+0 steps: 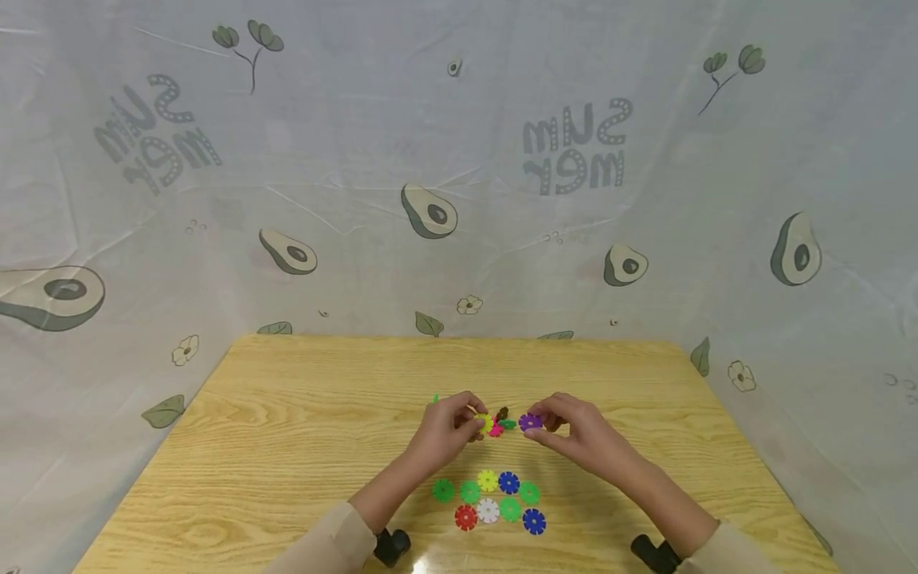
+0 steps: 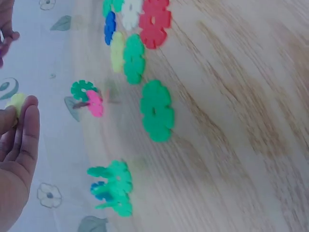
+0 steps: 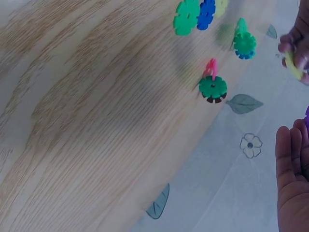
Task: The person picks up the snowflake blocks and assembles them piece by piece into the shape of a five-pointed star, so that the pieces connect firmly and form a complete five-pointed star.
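My left hand [image 1: 450, 424] pinches a yellow notched disc [image 1: 485, 422] between thumb and fingers. Facing it, my right hand [image 1: 577, 426] holds a purple notched disc [image 1: 530, 422] by its edge. The two discs are apart, both raised above the table. Between and behind them on the table stands a small joined cluster of pink, green and brown discs [image 2: 95, 103]. In the left wrist view the yellow disc [image 2: 17, 102] shows partly behind the left thumb. Only a sliver of the purple disc [image 3: 307, 118] appears in the right wrist view.
Loose discs lie nearer the person, including a red disc [image 1: 465, 517], a white disc [image 1: 488, 510] and a blue disc [image 1: 534, 521]. A joined group of green and blue discs [image 2: 117, 186] stands on the wooden table [image 1: 287, 446]. A printed curtain [image 1: 358, 263] hangs behind.
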`<state>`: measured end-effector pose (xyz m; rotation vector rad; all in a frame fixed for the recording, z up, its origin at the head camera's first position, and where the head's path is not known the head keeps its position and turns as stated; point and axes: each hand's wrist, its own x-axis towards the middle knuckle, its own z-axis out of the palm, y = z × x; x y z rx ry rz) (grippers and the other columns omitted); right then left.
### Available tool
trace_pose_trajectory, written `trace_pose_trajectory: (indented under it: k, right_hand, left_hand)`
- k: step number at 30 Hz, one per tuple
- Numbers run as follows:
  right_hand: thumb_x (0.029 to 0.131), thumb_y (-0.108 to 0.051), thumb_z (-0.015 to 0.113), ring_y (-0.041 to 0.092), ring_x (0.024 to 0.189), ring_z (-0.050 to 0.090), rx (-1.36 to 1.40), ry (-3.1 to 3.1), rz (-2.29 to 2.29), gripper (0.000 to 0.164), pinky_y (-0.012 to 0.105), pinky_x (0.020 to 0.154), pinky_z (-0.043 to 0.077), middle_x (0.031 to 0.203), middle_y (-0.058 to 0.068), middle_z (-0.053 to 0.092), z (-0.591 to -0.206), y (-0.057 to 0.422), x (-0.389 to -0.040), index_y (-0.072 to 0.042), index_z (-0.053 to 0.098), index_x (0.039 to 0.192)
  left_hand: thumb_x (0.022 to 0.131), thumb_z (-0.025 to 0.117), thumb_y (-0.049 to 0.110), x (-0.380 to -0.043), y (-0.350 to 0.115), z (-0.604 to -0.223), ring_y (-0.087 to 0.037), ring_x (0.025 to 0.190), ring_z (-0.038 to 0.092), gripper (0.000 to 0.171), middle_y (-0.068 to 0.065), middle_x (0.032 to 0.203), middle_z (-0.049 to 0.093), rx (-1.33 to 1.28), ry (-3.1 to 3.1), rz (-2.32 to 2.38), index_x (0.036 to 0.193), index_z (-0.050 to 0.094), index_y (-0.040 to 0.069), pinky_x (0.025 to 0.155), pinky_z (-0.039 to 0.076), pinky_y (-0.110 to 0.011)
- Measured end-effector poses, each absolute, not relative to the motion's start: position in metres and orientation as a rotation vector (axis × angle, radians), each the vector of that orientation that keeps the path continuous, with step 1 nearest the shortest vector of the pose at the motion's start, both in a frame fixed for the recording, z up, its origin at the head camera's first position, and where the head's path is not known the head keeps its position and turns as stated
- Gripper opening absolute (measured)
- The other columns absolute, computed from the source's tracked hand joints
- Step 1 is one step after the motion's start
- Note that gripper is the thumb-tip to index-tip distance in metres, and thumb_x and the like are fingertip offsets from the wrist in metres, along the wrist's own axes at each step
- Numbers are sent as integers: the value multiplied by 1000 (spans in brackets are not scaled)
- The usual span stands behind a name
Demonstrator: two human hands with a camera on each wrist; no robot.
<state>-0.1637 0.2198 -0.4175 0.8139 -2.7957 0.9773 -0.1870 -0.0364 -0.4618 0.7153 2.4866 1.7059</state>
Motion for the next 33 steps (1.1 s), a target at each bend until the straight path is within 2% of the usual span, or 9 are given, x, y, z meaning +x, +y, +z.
trace_pose_trajectory:
  k: [3,9,16,22,28,33]
  right_hand:
    - [97,-26,76,-2,83,59,821,-2775,1003,19,23,74,56,98,-6,70,-419,216,-165,-14,75,111]
    - [98,-25,75,0,83,61,850,-2731,1049,19,23,71,56,98,-4,72,-419,210,-166,-13,74,112]
    - [98,-26,75,1,83,62,857,-2727,1064,20,21,69,54,98,-3,72,-419,206,-167,-12,74,112]
    - [98,-24,75,0,82,62,862,-2741,1039,20,23,72,57,97,-3,72,-417,205,-168,-10,74,111]
    - [98,-24,75,-1,82,61,859,-2756,1041,20,23,73,57,97,-3,72,-416,203,-169,-9,74,111]
    - [98,-23,75,-1,81,60,859,-2757,1048,18,22,71,56,95,-3,72,-416,201,-169,-10,74,110]
  left_hand:
    - [103,63,0,-184,-34,-457,-42,85,76,9,-17,90,74,726,2484,1719,110,69,1,74,65,-46]
    - [104,61,0,-181,-30,-452,-39,86,77,12,-19,95,75,803,2467,1722,112,69,0,77,66,-43]
    - [104,59,-2,-178,-27,-448,-31,89,79,13,-20,101,76,849,2461,1706,113,68,-1,78,63,-21]
    - [104,59,-1,-176,-27,-444,-38,90,79,13,-21,100,78,880,2480,1677,112,69,0,77,62,-19]
    - [104,60,2,-175,-26,-443,-29,87,80,13,-18,99,79,948,2577,1576,112,70,4,76,58,-14]
    - [105,59,2,-173,-26,-442,-28,89,80,12,-21,101,78,967,2589,1553,112,69,2,76,58,-13]
